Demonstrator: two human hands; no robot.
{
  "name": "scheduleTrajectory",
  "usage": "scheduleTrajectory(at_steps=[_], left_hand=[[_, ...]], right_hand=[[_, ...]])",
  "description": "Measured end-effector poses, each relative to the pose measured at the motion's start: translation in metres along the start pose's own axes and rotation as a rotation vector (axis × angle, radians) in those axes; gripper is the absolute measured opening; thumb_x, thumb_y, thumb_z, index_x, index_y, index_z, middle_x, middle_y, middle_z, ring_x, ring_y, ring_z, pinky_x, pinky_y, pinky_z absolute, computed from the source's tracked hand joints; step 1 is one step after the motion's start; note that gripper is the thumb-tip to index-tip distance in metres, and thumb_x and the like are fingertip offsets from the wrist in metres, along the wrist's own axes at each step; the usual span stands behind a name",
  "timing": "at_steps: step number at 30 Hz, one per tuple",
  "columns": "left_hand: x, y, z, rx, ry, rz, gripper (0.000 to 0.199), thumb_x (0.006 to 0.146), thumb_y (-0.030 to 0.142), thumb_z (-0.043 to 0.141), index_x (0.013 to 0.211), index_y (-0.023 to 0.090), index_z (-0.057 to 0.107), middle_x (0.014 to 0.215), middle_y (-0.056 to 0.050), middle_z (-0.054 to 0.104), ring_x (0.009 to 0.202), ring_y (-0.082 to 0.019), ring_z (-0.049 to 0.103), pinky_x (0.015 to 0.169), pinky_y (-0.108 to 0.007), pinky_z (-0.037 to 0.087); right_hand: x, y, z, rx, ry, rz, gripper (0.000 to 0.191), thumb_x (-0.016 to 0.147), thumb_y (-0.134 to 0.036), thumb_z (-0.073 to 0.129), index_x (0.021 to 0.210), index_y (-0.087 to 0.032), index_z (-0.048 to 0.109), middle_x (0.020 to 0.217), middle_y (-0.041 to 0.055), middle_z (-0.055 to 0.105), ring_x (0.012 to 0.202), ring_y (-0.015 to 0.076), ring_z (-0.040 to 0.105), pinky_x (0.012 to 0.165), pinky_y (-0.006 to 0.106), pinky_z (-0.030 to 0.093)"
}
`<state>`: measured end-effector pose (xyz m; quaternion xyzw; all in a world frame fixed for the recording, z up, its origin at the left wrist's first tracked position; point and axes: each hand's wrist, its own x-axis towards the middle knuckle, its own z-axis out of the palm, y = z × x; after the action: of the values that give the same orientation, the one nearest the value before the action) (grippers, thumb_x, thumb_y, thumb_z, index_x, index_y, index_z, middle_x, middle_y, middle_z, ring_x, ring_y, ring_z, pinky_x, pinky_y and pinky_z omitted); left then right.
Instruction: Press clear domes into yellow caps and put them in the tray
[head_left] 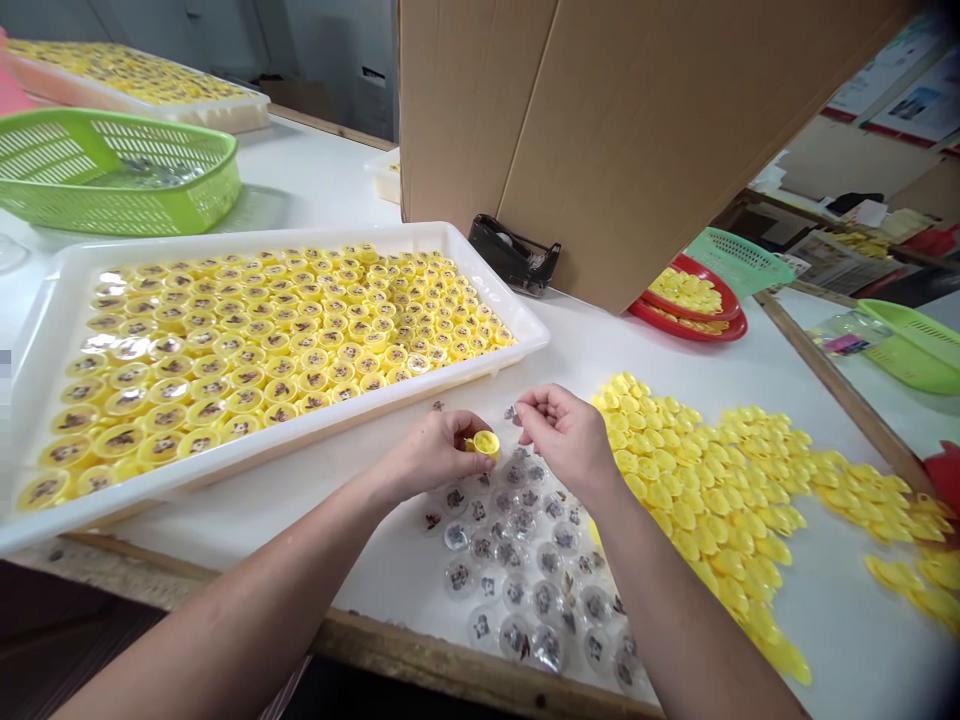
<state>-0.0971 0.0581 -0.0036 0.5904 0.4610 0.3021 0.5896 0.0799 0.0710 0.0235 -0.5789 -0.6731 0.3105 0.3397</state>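
Left forearm (247, 600) low centre; left hand (431, 455) grips yellow plastic cap (485, 443) in fingertips at centre; right hand (564, 435) pinches closed above clear capsules (517, 560); anything held too small to tell

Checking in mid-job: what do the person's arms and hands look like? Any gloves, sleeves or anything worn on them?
The left hand and right hand are bare, with no gloves, rings or watch visible. The left forearm and right forearm are bare too, with no sleeves or markings in view.
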Motion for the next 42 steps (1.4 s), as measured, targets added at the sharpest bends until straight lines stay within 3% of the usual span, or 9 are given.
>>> scheduleTrajectory(at_steps=[5, 9, 17, 22, 26, 30, 37, 42], left_hand=[[0.000, 0.000, 0.000, -0.139, 0.012, 0.021, 0.027, 0.063, 0.024, 0.070, 0.085, 0.012, 0.060, 0.067, 0.001, 0.057, 0.059, -0.010, 0.050, 0.052, -0.021, 0.038], [0.000, -0.002, -0.004, -0.166, 0.043, 0.070, 0.026, 0.064, 0.025, 0.070, 0.086, 0.012, 0.061, 0.065, 0.002, 0.055, 0.057, -0.010, 0.049, 0.051, -0.021, 0.037], [-0.001, 0.001, -0.005, -0.168, 0.074, 0.117, 0.026, 0.065, 0.023, 0.069, 0.087, 0.012, 0.061, 0.067, 0.002, 0.057, 0.059, -0.009, 0.050, 0.054, -0.020, 0.040], [-0.002, -0.001, -0.002, -0.014, 0.108, 0.149, 0.023, 0.068, 0.021, 0.064, 0.089, 0.014, 0.063, 0.069, 0.001, 0.060, 0.062, -0.011, 0.053, 0.056, -0.020, 0.042], [-0.003, -0.002, 0.004, 0.079, 0.123, 0.168, 0.022, 0.066, 0.020, 0.064, 0.088, 0.015, 0.063, 0.069, 0.001, 0.061, 0.061, -0.011, 0.054, 0.054, -0.020, 0.042], [-0.005, -0.001, 0.007, -0.050, 0.101, 0.187, 0.032, 0.064, 0.015, 0.067, 0.094, 0.015, 0.053, 0.079, -0.001, 0.062, 0.067, -0.012, 0.058, 0.057, -0.021, 0.045], [-0.007, 0.004, 0.007, -0.286, -0.004, 0.136, 0.031, 0.066, 0.013, 0.068, 0.094, 0.012, 0.054, 0.078, -0.002, 0.063, 0.070, -0.013, 0.061, 0.063, -0.024, 0.048], [-0.006, 0.003, 0.009, -0.215, 0.039, 0.064, 0.037, 0.065, 0.014, 0.068, 0.100, 0.012, 0.057, 0.082, -0.004, 0.066, 0.069, -0.014, 0.063, 0.062, -0.025, 0.050]], right_hand=[[-0.011, -0.011, 0.011, -0.154, 0.131, -0.362, 0.004, 0.081, -0.020, 0.056, 0.084, -0.020, 0.059, 0.074, 0.0016, 0.066, 0.066, 0.0144, 0.064, 0.063, 0.026, 0.051], [-0.016, -0.005, 0.013, -0.240, 0.164, -0.624, 0.014, 0.083, -0.010, 0.052, 0.089, -0.020, 0.058, 0.084, 0.0046, 0.067, 0.078, 0.0156, 0.064, 0.071, 0.027, 0.053], [-0.023, 0.010, 0.008, -0.369, 0.086, -0.802, 0.029, 0.083, -0.003, 0.049, 0.105, -0.017, 0.060, 0.107, 0.0115, 0.065, 0.101, 0.0186, 0.062, 0.090, 0.031, 0.052], [-0.029, 0.000, 0.006, -0.286, -0.037, -0.709, 0.027, 0.083, -0.012, 0.054, 0.108, -0.019, 0.060, 0.111, 0.0109, 0.064, 0.104, 0.0206, 0.061, 0.091, 0.035, 0.052], [-0.032, -0.006, 0.007, -0.230, -0.001, -0.528, 0.006, 0.082, -0.022, 0.060, 0.088, -0.021, 0.061, 0.092, 0.0073, 0.067, 0.085, 0.0188, 0.065, 0.074, 0.032, 0.056], [-0.033, -0.008, 0.005, -0.175, -0.003, -0.372, 0.020, 0.076, -0.020, 0.067, 0.095, -0.021, 0.061, 0.086, 0.0038, 0.066, 0.070, 0.0149, 0.063, 0.067, 0.028, 0.055], [-0.034, -0.001, -0.006, 0.029, -0.132, -0.331, 0.025, 0.077, -0.014, 0.065, 0.100, -0.022, 0.063, 0.098, 0.0036, 0.063, 0.083, 0.0152, 0.063, 0.076, 0.030, 0.056], [-0.036, 0.004, -0.004, 0.035, -0.107, -0.342, 0.027, 0.077, -0.014, 0.064, 0.103, -0.023, 0.062, 0.101, 0.0046, 0.062, 0.087, 0.0162, 0.063, 0.079, 0.031, 0.056]])
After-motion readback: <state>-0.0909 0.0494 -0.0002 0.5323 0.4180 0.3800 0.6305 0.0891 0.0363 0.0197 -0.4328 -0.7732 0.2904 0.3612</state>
